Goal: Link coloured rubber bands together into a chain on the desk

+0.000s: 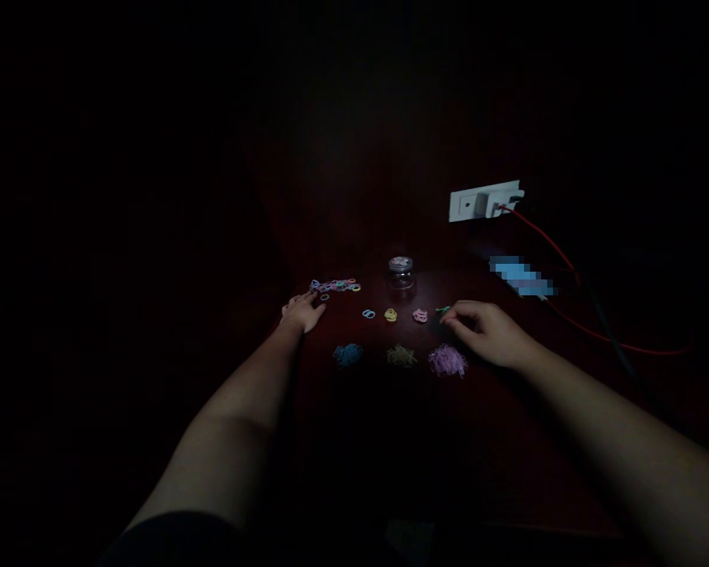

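Observation:
My left hand (302,312) rests at the table's left edge with its fingers apart, beside a mixed pile of coloured bands (335,286). Near its fingertips lies a single small band (324,298). My right hand (478,327) has thumb and forefinger together at some green bands (443,309); whether a band is pinched is too small to tell. To the left of these are pink bands (420,316), yellow bands (391,315) and light blue bands (369,314). Nearer me are a blue pile (348,355), a dull yellow pile (401,356) and a purple pile (447,361).
A lidded clear jar (400,273) stands behind the bands on the dark red table (390,425). At the right lies a blurred blue device (521,276) with a red cable (591,335). A wall socket (466,205) holds a white plug. The surroundings are very dark.

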`<state>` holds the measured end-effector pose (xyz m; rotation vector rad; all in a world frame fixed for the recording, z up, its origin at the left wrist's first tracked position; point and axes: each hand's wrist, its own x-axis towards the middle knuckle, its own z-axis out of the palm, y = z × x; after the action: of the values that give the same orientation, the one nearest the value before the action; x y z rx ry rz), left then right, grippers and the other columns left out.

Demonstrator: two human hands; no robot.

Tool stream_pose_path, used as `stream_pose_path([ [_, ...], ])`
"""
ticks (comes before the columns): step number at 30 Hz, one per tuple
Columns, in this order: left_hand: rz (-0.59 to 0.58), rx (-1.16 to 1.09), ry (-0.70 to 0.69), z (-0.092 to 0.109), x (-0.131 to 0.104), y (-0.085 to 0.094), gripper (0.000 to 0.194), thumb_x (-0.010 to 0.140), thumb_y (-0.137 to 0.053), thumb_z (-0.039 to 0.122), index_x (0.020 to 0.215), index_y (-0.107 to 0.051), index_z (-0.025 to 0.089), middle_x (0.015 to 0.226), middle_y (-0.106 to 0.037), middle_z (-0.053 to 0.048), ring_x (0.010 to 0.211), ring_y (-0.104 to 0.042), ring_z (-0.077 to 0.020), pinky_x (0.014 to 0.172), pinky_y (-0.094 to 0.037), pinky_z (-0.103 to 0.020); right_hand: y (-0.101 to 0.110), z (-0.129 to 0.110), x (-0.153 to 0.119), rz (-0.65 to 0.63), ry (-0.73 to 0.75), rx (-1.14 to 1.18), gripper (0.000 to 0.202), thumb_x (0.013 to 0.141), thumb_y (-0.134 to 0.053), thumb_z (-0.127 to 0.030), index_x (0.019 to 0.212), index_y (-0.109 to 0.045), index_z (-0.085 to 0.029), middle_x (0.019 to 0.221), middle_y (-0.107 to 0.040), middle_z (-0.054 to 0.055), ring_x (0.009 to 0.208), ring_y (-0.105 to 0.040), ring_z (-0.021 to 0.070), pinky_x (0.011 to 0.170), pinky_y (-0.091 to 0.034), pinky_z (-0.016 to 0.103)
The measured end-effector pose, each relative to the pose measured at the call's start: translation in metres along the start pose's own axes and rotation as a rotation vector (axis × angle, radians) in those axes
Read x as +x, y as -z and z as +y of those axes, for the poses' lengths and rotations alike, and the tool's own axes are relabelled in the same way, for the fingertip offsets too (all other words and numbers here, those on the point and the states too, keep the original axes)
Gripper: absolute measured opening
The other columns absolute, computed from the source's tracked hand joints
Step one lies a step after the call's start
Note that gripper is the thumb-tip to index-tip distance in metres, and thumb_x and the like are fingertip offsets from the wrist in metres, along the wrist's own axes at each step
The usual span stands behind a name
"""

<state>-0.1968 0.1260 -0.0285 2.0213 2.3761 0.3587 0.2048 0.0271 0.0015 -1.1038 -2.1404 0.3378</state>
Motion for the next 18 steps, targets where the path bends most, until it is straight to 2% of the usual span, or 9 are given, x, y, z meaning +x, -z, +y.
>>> stream_pose_path([
  [3,0.046,-0.003,0.012,0.000,0.003,-0.001,0.060,0.084,-0.043,0.056,0.136,-0.051,0.026,0.146,-0.043,-0.007,0.136,-0.033,-0.0340,0.107,-0.031,-0.052,0.002,-0.002,-0.001,0.010,0.010,0.000,0.020,0.086,-0.052,-0.030,0.080,-0.066,-0.018,0.082,-0.069,0.005,0.074,-0.062,0.0179,0.067,-0.046,0.028],
  [6,0.176,0.010,0.009,-0.002,0.002,0.000,0.050,0.084,-0.047,0.048,0.123,-0.063,0.022,0.132,-0.057,-0.011,0.128,-0.043,-0.0334,0.104,-0.037,-0.048,0.003,-0.004,-0.001,0.009,0.025,0.003,0.020,0.086,-0.052,-0.031,0.080,-0.066,-0.019,0.080,-0.068,0.005,0.072,-0.062,0.0181,0.066,-0.046,0.028],
  [9,0.266,0.002,0.030,-0.006,0.002,0.001,0.039,0.084,-0.049,0.040,0.112,-0.069,0.022,0.117,-0.066,-0.011,0.117,-0.052,-0.0312,0.099,-0.042,-0.044,0.003,-0.004,-0.001,0.017,0.032,0.006,0.019,0.086,-0.052,-0.031,0.081,-0.066,-0.019,0.080,-0.068,0.005,0.073,-0.061,0.0187,0.065,-0.046,0.029],
  [13,0.282,-0.048,0.060,-0.013,0.012,0.000,0.036,0.084,-0.051,0.036,0.113,-0.068,0.022,0.113,-0.068,-0.009,0.108,-0.059,-0.0264,0.096,-0.045,-0.037,0.004,-0.005,-0.001,0.024,0.040,0.017,0.019,0.086,-0.052,-0.030,0.080,-0.066,-0.019,0.081,-0.067,0.006,0.074,-0.061,0.0190,0.067,-0.047,0.030],
  [18,0.221,-0.067,0.100,-0.018,0.031,-0.003,0.045,0.083,-0.054,0.042,0.121,-0.064,0.020,0.123,-0.064,-0.012,0.113,-0.058,-0.0284,0.098,-0.043,-0.038,0.004,-0.004,-0.001,0.020,0.013,0.021,0.020,0.087,-0.052,-0.032,0.081,-0.066,-0.019,0.081,-0.068,0.007,0.073,-0.061,0.0193,0.063,-0.046,0.030],
])
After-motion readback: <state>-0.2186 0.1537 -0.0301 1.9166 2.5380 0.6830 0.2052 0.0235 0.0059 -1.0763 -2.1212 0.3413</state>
